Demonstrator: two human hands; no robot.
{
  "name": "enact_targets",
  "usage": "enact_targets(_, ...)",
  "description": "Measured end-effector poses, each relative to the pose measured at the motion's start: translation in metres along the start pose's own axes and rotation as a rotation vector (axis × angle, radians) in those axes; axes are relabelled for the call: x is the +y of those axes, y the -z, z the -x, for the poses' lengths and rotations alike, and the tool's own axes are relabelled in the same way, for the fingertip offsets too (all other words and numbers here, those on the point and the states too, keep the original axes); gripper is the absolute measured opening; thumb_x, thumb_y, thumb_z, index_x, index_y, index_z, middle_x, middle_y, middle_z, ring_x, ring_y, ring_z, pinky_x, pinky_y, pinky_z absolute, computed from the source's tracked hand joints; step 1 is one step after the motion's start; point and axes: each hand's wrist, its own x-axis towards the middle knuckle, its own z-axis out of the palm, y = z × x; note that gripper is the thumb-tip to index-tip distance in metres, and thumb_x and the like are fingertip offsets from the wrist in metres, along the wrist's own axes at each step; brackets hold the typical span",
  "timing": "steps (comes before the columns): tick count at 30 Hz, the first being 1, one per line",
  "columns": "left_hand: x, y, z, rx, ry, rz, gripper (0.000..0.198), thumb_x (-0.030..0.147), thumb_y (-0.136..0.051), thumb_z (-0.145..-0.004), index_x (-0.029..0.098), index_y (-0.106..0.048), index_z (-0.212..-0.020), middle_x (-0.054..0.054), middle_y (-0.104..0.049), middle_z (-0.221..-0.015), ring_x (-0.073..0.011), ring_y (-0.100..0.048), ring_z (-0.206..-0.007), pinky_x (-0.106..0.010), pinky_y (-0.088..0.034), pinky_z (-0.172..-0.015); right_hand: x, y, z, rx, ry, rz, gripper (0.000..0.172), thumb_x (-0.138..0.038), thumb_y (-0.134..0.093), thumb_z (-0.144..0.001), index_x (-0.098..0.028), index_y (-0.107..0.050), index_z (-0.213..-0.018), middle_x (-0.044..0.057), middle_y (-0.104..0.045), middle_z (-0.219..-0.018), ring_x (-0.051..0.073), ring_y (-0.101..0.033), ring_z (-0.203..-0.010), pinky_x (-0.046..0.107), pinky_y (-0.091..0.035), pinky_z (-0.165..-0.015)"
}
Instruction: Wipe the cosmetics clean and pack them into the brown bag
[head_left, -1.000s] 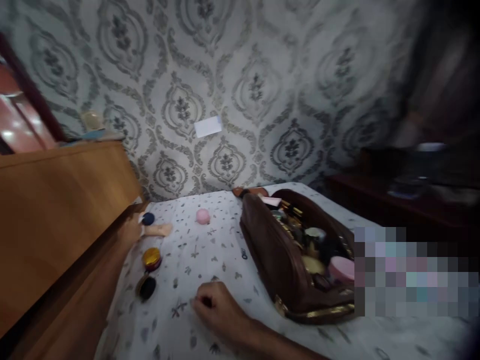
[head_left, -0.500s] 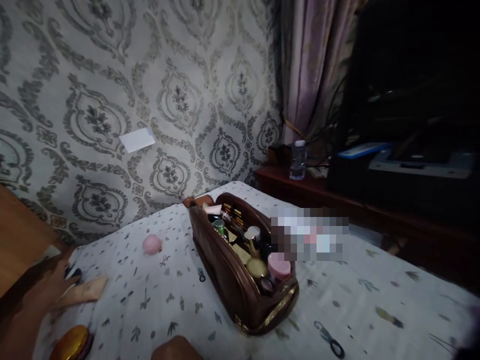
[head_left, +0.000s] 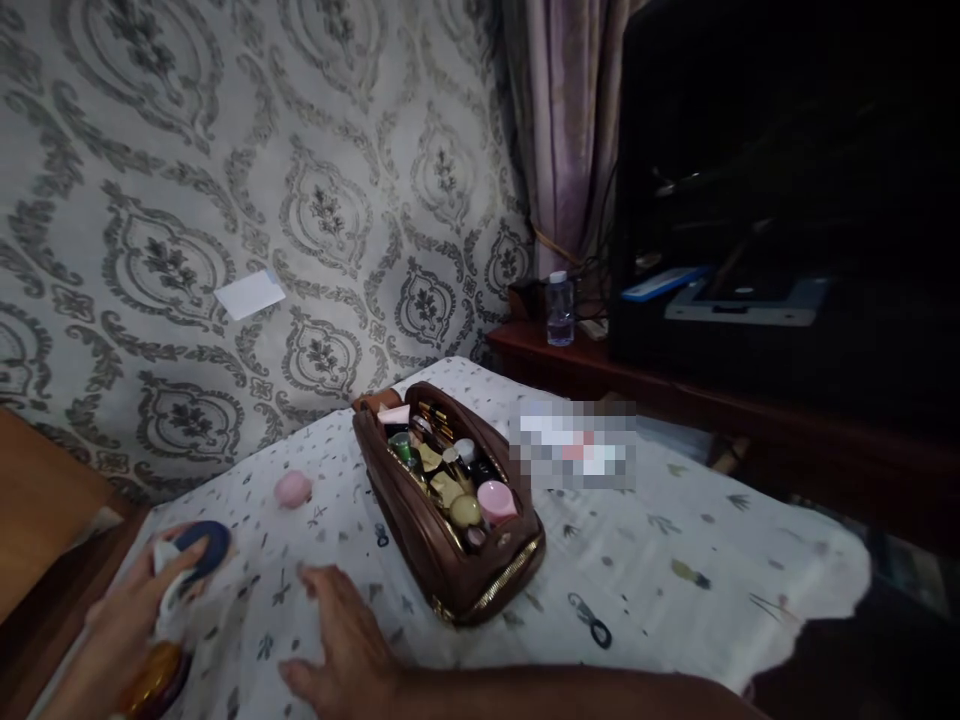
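Dark blue round thing [head_left: 201, 548] with a white part beside it is at 8 o'clock in the view, low over the bed [head_left: 675, 560], and the left hand [head_left: 124, 625] holds it. The grip of this hand is pressed together on it: the thumb lies along its near side and the fingers go behind it. At 7 o'clock from this thing, just under the left wrist, there is a jar with a gold lid [head_left: 154, 680]; I cannot tell if the wrist touches it.

The right hand [head_left: 341, 650] lies palm down on the patterned sheet at 4 o'clock from the blue thing. Its grip is spread and it holds nothing. A small pink ball [head_left: 292, 489] rests on the sheet at 1 o'clock from the blue thing, apart from both hands.

An open brown pouch [head_left: 427, 540] stands at 2 o'clock from the right hand, near it but not touching. It is full of small cosmetics, among them a pink jar [head_left: 496, 500] at its near end.

At 12 o'clock from the pouch, well apart, a water bottle [head_left: 559, 308] stands on a dark shelf by the curtain [head_left: 559, 130]. A white paper [head_left: 250, 295] is on the wall at 10 o'clock.
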Motion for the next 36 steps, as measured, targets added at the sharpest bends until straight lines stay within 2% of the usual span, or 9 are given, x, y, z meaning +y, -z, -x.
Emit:
enact_targets(3,-0.025,-0.023,0.064,-0.225,0.161,0.103,0.057,0.047,-0.084,-0.051,0.024,-0.067,-0.099,-0.004,-0.075,-0.084,-0.0313,-0.073,-0.090,-0.038,-0.061,-0.073,-0.005,0.009,0.004,0.020,0.120,-0.017,0.093,-0.022,-0.076,-0.067,-0.016,-0.034,-0.150,0.017,-0.044,-0.150,0.031,-0.039,-0.139,0.046,-0.030,-0.117)
enact_targets(7,-0.055,-0.048,0.113,-0.295,0.011,-0.051,0.046,0.062,-0.065,-0.074,0.023,-0.068,-0.099,-0.011,-0.075,-0.105,-0.0321,-0.066,-0.116,-0.044,-0.055,-0.097,-0.003,0.010,0.010,-0.004,0.226,-0.080,0.072,-0.023,-0.077,-0.064,-0.021,-0.052,-0.132,0.009,-0.062,-0.130,0.027,-0.057,-0.120,0.039,-0.042,-0.105)
enact_targets(10,-0.058,-0.054,0.121,-0.298,-0.097,-0.163,0.047,0.064,-0.055,-0.081,0.022,-0.069,-0.098,-0.012,-0.075,-0.105,-0.0328,-0.064,-0.119,-0.046,-0.050,-0.104,-0.006,0.016,0.018,-0.022,0.078,0.030,0.052,-0.027,-0.076,-0.064,-0.021,-0.060,-0.112,0.006,-0.069,-0.109,0.026,-0.064,-0.099,0.037,-0.048,-0.090)
enact_targets(13,-0.050,-0.047,0.122,-0.266,-0.325,-0.345,0.044,0.058,-0.048,-0.085,0.022,-0.067,-0.102,-0.011,-0.075,-0.105,-0.0334,-0.067,-0.107,-0.047,-0.051,-0.099,-0.013,0.022,0.022,-0.067,-0.082,0.206,0.051,-0.030,-0.079,-0.060,-0.018,-0.061,-0.107,0.008,-0.070,-0.101,0.029,-0.064,-0.095,0.038,-0.047,-0.085)
enact_targets(17,-0.050,-0.045,0.133,-0.152,-0.621,-0.529,0.040,0.044,-0.043,-0.090,0.025,-0.065,-0.117,-0.010,-0.071,-0.121,-0.0303,-0.066,-0.111,-0.044,-0.051,-0.098,-0.014,0.019,0.019,-0.111,-0.062,0.336,0.055,-0.035,-0.083,-0.057,-0.016,-0.064,-0.105,0.012,-0.070,-0.104,0.032,-0.063,-0.099,0.042,-0.046,-0.088)
enact_targets(22,-0.058,-0.068,0.146,-0.249,-0.824,-0.615,0.046,0.040,-0.041,-0.093,0.021,-0.065,-0.127,-0.012,-0.067,-0.131,-0.0296,-0.060,-0.124,-0.046,-0.047,-0.104,-0.007,0.015,0.015,-0.130,0.012,0.377,0.040,-0.021,-0.074,-0.059,-0.015,-0.069,-0.098,0.014,-0.072,-0.104,0.032,-0.064,-0.097,0.042,-0.045,-0.091)
enact_targets(29,-0.033,-0.072,0.118,-0.510,-0.516,-0.518,0.050,0.049,-0.037,-0.093,0.021,-0.070,-0.119,-0.011,-0.073,-0.120,-0.0282,-0.065,-0.115,-0.042,-0.045,-0.106,-0.007,0.017,0.015,-0.142,0.001,0.355,0.056,-0.027,-0.083,-0.057,-0.015,-0.069,-0.110,0.012,-0.071,-0.104,0.031,-0.063,-0.097,0.040,-0.045,-0.088)
enact_targets(33,-0.031,-0.067,0.099,-0.642,-0.213,-0.214,0.055,0.062,-0.052,-0.082,0.018,-0.075,-0.105,-0.011,-0.075,-0.114,-0.0308,-0.065,-0.115,-0.043,-0.042,-0.110,-0.006,0.018,0.016,-0.143,-0.031,0.298,0.082,-0.031,-0.089,-0.056,-0.019,-0.058,-0.131,0.009,-0.067,-0.115,0.030,-0.060,-0.105,0.040,-0.045,-0.090)
enact_targets(36,-0.043,-0.064,0.098,-0.678,-0.028,0.035,0.056,0.063,-0.058,-0.079,0.016,-0.075,-0.103,-0.010,-0.075,-0.111,-0.0296,-0.066,-0.113,-0.041,-0.044,-0.108,-0.008,0.019,0.017,-0.175,-0.029,0.285,0.080,-0.035,-0.090,-0.057,-0.021,-0.059,-0.129,0.009,-0.067,-0.117,0.030,-0.059,-0.108,0.042,-0.044,-0.093)
